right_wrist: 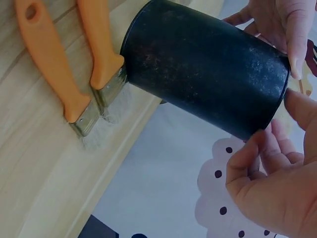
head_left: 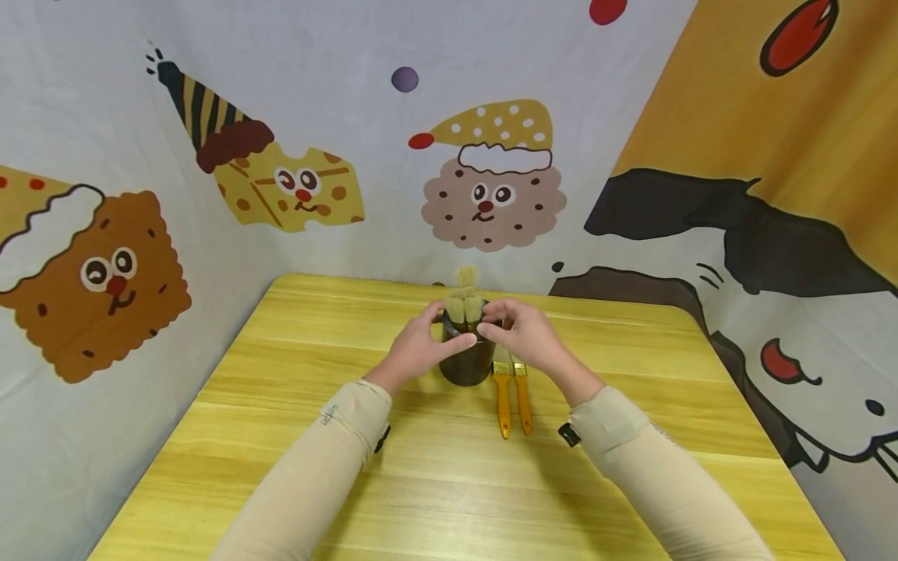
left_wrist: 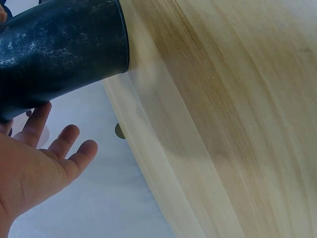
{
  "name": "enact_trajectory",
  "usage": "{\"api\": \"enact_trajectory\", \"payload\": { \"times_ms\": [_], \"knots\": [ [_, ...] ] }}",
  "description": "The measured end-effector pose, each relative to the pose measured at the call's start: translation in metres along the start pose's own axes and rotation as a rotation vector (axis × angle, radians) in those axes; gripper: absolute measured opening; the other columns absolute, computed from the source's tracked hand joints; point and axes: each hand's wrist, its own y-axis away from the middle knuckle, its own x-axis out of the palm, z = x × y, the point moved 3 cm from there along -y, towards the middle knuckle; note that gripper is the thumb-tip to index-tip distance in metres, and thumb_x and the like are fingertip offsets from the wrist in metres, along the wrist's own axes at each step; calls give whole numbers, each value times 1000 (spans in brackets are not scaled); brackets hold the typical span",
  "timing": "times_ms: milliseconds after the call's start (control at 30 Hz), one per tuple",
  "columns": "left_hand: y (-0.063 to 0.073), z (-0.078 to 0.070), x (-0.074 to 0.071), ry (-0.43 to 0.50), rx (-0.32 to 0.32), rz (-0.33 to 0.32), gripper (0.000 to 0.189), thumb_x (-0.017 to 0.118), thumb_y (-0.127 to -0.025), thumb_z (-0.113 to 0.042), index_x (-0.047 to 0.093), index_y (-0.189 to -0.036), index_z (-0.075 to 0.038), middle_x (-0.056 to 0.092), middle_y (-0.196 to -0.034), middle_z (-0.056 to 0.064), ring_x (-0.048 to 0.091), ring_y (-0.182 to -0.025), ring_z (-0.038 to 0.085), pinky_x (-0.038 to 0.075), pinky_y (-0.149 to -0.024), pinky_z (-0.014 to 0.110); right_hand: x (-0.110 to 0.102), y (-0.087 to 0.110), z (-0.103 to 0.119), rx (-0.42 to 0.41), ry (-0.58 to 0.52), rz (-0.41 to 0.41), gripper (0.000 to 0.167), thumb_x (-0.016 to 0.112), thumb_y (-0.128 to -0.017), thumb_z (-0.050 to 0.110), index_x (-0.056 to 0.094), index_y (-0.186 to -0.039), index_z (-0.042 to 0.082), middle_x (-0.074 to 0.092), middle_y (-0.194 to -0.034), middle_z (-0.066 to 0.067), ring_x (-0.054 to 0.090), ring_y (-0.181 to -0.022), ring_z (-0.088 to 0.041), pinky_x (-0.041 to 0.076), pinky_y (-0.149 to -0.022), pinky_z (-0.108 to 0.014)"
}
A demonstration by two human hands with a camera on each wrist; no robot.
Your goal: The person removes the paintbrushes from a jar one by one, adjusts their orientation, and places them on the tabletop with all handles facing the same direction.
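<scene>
The black, straight-sided cylindrical cup (head_left: 466,366), with scuffed, faintly glossy walls of a material I cannot identify, stands upright on the pale yellow wood-grain worktop (head_left: 393,491), near its far edge. A cluster of flat brushes with beige bristles (head_left: 464,305) rises from its mouth, heads up; the parts down inside are hidden. The cup looks stiff-walled and probably light, perhaps a little slick where it shines, and the upright heads likely make it top-heavy. The bristles look soft enough to bend, so a hold on the wall just under the rim, one palm to each side, should steady it best. The left grip (head_left: 418,340) is curled about the left side of the rim, thumb in front, its lower fingers spread free of the wall; the right grip (head_left: 522,335) pinches the rim opposite, thumb and bent fingers touching it. Just beside the cup on the right, two flat brushes with orange handles and metal ferrules (head_left: 513,397) lie side by side, bristles pointing away from the person; they crowd the base there and could be knocked. Behind the worktop hangs a white cloth backdrop with printed cartoon figures (head_left: 337,70).
</scene>
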Motion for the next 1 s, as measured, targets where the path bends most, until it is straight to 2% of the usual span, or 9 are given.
{"api": "enact_trajectory", "payload": {
  "times_ms": [267,467,633,833,1000],
  "knots": [
    [0,2,-1,19,34,3,92,72,-88,-78,38,-163,-36,53,-161,7,52,-149,37,48,-115,62,6,-9,12,25,90,-18,50,76,-101,35,65,-143,9,76,-132,-12,70,-123,-35,59,-101,-53],
    [-1,3,-1,24,43,8,91,72,-88,-77,39,-162,-38,53,-161,6,51,-150,34,48,-115,61,13,-16,16,70,133,-17,57,78,-100,32,61,-147,6,76,-133,-14,72,-123,-34,59,-103,-52],
    [-1,3,-1,34,47,15,90,71,-88,-77,38,-162,-38,53,-162,7,50,-151,38,47,-116,62,16,-19,16,90,135,-31,54,79,-100,29,61,-145,6,77,-128,-13,73,-117,-33,60,-100,-52],
    [-1,3,-1,40,54,19,88,72,-89,-76,39,-161,-38,53,-162,7,49,-152,39,47,-116,62,17,-19,17,75,134,-51,51,80,-99,29,64,-142,7,79,-120,-11,75,-107,-30,62,-94,-49],
    [-1,2,-2,37,57,20,86,72,-90,-75,40,-161,-38,53,-162,6,49,-152,39,47,-116,62,19,-19,17,56,129,-49,52,80,-99,29,64,-143,7,80,-117,-10,75,-105,-29,62,-93,-49]
  ]
}}
